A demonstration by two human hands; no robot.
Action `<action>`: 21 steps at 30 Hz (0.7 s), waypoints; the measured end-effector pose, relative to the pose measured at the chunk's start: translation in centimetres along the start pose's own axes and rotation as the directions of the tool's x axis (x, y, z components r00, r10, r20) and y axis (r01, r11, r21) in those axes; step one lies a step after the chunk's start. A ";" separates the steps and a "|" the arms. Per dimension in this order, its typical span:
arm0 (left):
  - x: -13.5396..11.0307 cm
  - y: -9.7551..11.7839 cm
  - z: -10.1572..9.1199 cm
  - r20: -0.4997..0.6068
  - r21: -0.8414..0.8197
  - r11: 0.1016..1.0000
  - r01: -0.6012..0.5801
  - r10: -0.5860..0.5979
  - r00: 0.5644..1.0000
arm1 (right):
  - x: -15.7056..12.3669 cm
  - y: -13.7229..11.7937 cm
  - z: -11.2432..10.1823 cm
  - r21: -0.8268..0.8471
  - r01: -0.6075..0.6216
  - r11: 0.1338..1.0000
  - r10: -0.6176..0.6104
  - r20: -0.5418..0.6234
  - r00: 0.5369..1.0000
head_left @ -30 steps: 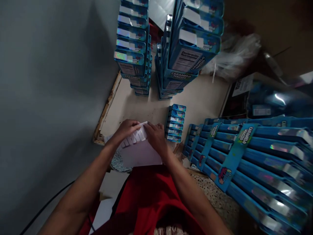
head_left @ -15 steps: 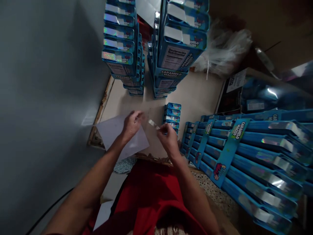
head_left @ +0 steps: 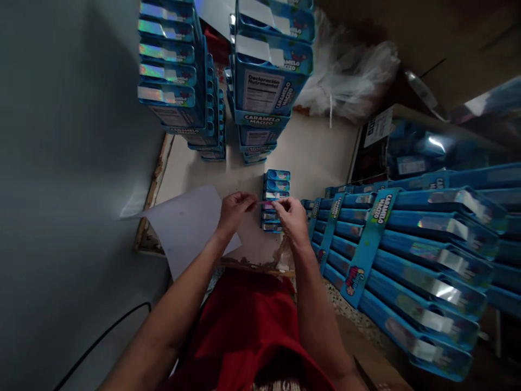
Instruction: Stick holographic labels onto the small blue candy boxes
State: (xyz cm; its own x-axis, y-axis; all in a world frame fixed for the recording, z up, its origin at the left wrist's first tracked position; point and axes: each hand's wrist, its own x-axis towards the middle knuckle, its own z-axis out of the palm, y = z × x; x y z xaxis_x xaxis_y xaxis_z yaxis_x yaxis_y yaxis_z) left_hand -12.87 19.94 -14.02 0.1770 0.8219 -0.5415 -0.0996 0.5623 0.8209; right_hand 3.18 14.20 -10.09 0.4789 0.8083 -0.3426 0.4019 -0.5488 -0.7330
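Observation:
My left hand (head_left: pixel 234 209) and my right hand (head_left: pixel 292 215) pinch the two ends of a small sticker strip (head_left: pixel 264 202) between them, just over a short row of small blue boxes (head_left: pixel 275 198) on the beige table (head_left: pixel 313 157). A white backing sheet (head_left: pixel 185 225) lies under my left wrist, jutting over the table's left edge. Both hands' fingers are closed in a pinch.
Two tall stacks of blue candy boxes (head_left: pixel 179 76) (head_left: pixel 268 70) stand at the back of the table. A long tilted stack of flat blue cartons (head_left: pixel 407 255) fills the right. Crumpled clear plastic (head_left: pixel 350 76) lies behind. A grey wall (head_left: pixel 61 163) is at left.
The sticker was peeled off the white sheet; the sheet slid left and both hands carried the strip right, over the small blue boxes.

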 end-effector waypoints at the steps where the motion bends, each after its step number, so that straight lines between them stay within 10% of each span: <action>1: 0.5 -0.1 0.5 -0.008 -0.015 1.000 -0.007 0.007 1.000 | 0.6 -0.2 -0.3 -0.069 -0.003 0.998 0.001 -0.031 1.000; 7: 2.7 0.2 2.5 -0.036 -0.065 0.998 -0.008 0.006 0.999 | 3.8 -1.8 -0.3 -0.395 -0.083 0.915 0.026 -0.148 0.989; 21: 5.6 -1.1 4.4 -0.212 -0.043 0.998 -0.045 0.035 0.977 | 7.3 -1.8 1.1 -0.511 -0.139 0.848 0.076 -0.142 0.987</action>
State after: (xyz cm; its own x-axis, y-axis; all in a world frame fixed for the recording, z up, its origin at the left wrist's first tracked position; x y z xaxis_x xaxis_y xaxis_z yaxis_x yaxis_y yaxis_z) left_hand -7.42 23.48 -17.17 -0.0379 0.8417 -0.5386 -0.1494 0.5282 0.8359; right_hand 5.08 21.29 -11.98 0.6141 0.7256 -0.3105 0.6731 -0.6869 -0.2740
